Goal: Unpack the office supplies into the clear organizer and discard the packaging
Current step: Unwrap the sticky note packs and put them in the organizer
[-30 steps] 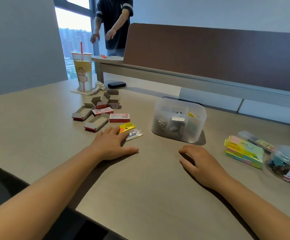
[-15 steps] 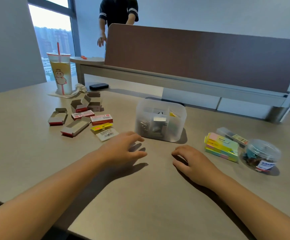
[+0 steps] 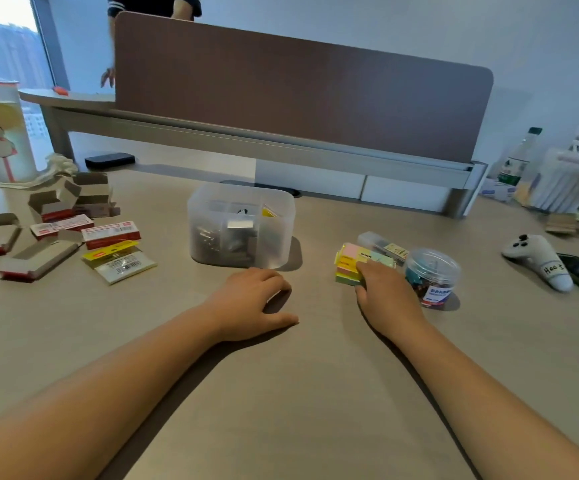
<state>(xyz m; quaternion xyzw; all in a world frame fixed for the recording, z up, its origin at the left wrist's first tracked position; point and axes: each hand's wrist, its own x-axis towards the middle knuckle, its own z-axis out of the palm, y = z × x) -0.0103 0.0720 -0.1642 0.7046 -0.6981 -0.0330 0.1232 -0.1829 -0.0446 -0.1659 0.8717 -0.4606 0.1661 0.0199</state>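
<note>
- The sticky notes, a wrapped block of pastel layers in pink, yellow and green, lie flat on the desk right of centre; the long axis runs left-near to right-far.
- The right hand lies on the block's near right end, fingers curled over its top, thumb at the near side, gripping it.
- Just right of the block stands a round clear plastic jar with coloured clips inside and a blue label; a slim clear case lies just behind the block.
- The organizer, a frosted, round-cornered plastic tub with inner dividers, sits left of the block, its long axis across the desk; metal pieces show dimly inside.
- The left hand rests loosely cupped on the desk just near the organizer, holding nothing.
- Far left lie torn grey cardboard boxes with red edges, a closed red-and-white box and a flat plastic packet with a yellow header.
</note>
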